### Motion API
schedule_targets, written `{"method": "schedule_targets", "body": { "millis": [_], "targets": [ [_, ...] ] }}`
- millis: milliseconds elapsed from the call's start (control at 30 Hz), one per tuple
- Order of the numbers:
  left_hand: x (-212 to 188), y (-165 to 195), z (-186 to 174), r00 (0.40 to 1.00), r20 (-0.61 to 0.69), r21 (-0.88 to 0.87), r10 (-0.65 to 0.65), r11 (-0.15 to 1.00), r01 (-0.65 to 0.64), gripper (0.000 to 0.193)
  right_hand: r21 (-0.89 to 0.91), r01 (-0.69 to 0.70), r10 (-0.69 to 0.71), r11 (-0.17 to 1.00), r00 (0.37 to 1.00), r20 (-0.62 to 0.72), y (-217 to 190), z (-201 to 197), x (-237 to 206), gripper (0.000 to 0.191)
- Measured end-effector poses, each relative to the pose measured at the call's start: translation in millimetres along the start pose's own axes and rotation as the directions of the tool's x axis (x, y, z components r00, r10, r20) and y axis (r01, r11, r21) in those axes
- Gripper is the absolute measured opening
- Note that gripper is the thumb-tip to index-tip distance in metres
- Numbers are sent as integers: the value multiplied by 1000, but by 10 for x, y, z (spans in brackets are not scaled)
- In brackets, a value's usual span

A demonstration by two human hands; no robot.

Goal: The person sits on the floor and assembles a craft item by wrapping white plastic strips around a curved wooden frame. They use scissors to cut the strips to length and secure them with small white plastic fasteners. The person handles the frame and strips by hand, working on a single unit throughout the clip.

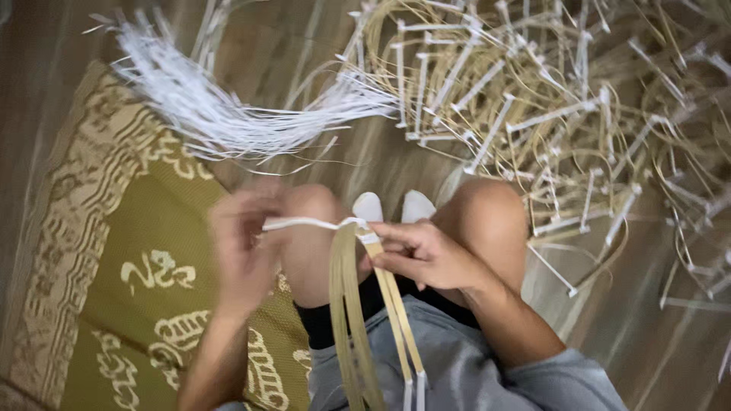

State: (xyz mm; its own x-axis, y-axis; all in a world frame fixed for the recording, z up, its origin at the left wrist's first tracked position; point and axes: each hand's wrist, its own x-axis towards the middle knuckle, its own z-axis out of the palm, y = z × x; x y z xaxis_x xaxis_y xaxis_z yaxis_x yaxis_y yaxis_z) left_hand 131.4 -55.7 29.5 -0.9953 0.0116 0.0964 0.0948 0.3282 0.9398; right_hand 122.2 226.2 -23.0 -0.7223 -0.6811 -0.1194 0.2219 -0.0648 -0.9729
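Note:
My right hand (426,255) pinches the top of a bundle of thin tan bamboo strips (352,320) that runs down over my lap. A white plastic strip (304,223) is wound around the bundle's top. My left hand (242,247), blurred, holds the free end of that white strip and pulls it out to the left. Both hands hover above my bare knees (487,217). Two white sock toes (392,207) show between the knees.
A loose sheaf of white plastic strips (205,114) lies on the wooden floor ahead. A big tangled heap of tan strip loops tied with white bands (548,114) fills the upper right. An olive mat with pale patterns (137,281) lies at left.

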Motion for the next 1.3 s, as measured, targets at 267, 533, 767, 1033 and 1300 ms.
{"method": "schedule_targets", "body": {
  "millis": [267,533,767,1033,1300],
  "targets": [
    [-745,-148,919,767,325,-363,-553,676,641,24,0,-110,110,994,988,112,-202,-34,11,55],
    [119,-51,489,850,-31,-883,-526,413,224,39,-98,103,-142,990,743,-654,-194,-1078,-857,31],
    [592,-69,661,916,-393,-426,73,869,-252,10,-99,-661,308,743,470,-827,1404,-1687,-1290,22],
    [698,-80,895,993,-75,-419,-93,907,53,19,-125,-984,538,129,176,-825,2126,-941,-1207,74],
    [851,-158,1034,970,34,-748,-242,637,185,14,-350,-928,250,124,371,-894,2000,-998,-1190,74]
  ]
}}
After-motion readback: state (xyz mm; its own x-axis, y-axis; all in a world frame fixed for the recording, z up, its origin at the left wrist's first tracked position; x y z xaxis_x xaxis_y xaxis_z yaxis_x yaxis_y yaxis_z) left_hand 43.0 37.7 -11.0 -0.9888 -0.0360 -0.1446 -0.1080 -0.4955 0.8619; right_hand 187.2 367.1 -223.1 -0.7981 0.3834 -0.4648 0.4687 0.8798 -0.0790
